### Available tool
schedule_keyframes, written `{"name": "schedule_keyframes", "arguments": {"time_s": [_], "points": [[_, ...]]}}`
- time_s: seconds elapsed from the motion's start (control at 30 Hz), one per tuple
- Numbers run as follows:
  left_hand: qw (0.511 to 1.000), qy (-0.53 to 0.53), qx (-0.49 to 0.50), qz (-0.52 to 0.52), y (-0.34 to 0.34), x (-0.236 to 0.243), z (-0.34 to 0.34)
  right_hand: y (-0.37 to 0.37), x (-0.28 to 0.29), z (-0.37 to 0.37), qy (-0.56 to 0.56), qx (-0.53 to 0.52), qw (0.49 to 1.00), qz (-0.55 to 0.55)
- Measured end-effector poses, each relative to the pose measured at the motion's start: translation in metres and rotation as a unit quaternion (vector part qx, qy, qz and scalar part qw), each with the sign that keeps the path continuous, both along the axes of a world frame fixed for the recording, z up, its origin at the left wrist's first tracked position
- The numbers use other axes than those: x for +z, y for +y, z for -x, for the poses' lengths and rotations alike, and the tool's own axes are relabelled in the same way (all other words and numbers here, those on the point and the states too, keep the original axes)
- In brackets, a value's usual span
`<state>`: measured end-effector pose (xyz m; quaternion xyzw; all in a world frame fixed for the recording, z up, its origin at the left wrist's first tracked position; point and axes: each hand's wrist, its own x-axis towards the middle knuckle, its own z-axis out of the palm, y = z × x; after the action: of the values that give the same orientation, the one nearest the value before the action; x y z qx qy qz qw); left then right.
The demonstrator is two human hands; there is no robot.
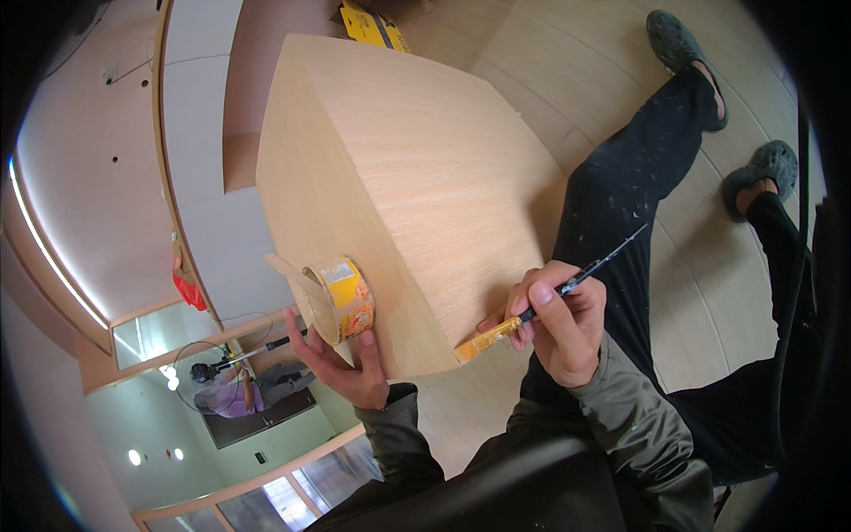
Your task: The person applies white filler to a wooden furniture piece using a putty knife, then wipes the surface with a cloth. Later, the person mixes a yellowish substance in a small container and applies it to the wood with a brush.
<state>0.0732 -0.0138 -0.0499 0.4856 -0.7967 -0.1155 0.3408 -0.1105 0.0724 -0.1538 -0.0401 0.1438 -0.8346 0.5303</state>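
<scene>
A large pale wood-grain box or board piece [417,168] lies in front of me, its long corner edge running down toward my hands. My left hand [350,368] has its fingers and thumb around the lower part of a yellow patterned paper cup [357,306], against the piece's left face. A flat wooden stick [295,273] leans out of the cup; its contents are hard to make out. My right hand [563,324] grips a slim tool with a dark, white-spattered shaft [607,257] and a yellow end [487,340]. That yellow end is at the piece's near right edge; its exact kind cannot be told.
My legs in dark trousers [620,168] and dark clogs [674,40] are on the right, over the tiled floor [709,275]. A yellow package [372,25] lies beyond the piece. At lower left, another person [244,393] holds a long pole tool. A red cloth-like item [187,285] hangs at left.
</scene>
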Motion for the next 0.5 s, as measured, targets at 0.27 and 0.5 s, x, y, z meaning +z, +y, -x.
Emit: {"name": "schedule_keyframes", "arguments": {"time_s": [0.27, 0.5], "points": [[1.000, 0.000, 0.000, 0.001, -0.0016, -0.0009, -0.0009, 0.0001, 0.0022, 0.0009, -0.003, -0.008, 1.000, -0.008], [1.000, 0.000, 0.002, 0.002, -0.0002, 0.0000, 0.0015, 0.0020, 0.0031, 0.0029, 0.007, -0.005, 1.000, -0.011]]}}
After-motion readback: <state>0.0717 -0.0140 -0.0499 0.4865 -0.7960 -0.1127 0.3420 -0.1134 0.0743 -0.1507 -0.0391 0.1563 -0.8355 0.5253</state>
